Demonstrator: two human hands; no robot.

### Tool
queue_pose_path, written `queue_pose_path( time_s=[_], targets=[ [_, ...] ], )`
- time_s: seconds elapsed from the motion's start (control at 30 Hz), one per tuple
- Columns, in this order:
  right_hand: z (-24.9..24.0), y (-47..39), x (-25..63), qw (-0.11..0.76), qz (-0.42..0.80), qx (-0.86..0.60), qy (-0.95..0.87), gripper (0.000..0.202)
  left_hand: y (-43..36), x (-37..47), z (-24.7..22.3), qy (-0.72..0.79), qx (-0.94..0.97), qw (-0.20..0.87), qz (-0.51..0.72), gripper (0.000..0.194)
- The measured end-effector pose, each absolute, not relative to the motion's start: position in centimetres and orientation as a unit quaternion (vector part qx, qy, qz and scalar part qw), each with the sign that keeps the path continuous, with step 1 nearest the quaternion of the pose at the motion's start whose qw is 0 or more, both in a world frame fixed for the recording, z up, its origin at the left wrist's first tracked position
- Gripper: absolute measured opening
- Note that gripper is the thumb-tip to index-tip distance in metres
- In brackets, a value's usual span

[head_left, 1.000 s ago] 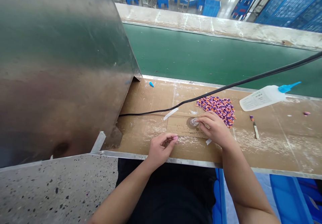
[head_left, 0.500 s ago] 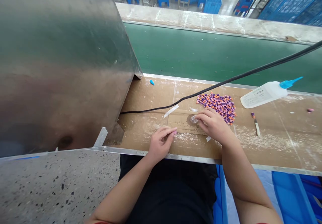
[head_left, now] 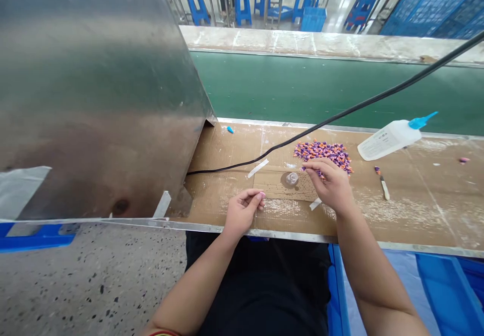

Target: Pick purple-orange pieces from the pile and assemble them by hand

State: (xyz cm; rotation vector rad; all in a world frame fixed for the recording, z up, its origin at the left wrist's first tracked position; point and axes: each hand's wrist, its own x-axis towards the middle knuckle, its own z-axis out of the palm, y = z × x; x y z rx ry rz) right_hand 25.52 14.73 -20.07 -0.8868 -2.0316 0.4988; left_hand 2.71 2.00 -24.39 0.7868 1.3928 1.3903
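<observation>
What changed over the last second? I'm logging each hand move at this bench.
The right hand left the small clear piece and moved right to the edge of the purple and orange pile, pinching one bit. The left hand stayed curled on the cardboard; the glue bottle did not move.

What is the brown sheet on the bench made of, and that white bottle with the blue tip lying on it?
The brown sheet looks like corrugated cardboard: matte, with fine ribbing, seams and white powdery smears. The white bottle seems to be soft translucent plastic, milky and slightly glossy, with a printed label; its blue tip looks like harder, opaque plastic.
</observation>
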Motion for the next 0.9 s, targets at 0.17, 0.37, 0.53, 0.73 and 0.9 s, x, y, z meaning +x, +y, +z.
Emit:
queue_pose_path(
  time_s=[0.17,0.37,0.53,0.73,0.9],
  targets=[
    [-21.7,8.8,22.4,0.506,0.396,-0.379,-0.666,0.017,2.0,4.4,-23.9,0.54,0.414,0.432,0.592,0.041],
    [-24.4,5.0,20.5,0.583,0.408,-0.433,-0.553,0.02,2.2,5.7,-23.4,0.513,0.461,0.419,0.591,0.02],
    [-25.1,4.2,20.4,0.577,0.377,-0.445,-0.572,0.016,2.5,6.7,-23.8,0.52,0.336,0.479,0.622,0.043],
    [-24.8,3.9,19.4,0.605,0.313,-0.426,-0.596,0.017,3.0,6.4,-24.0,0.519,0.271,0.541,0.604,0.049],
    [-24.6,4.0,19.3,0.61,0.319,-0.409,-0.599,0.02,3.0,6.1,-24.0,0.507,0.31,0.524,0.61,0.041]
  ],
)
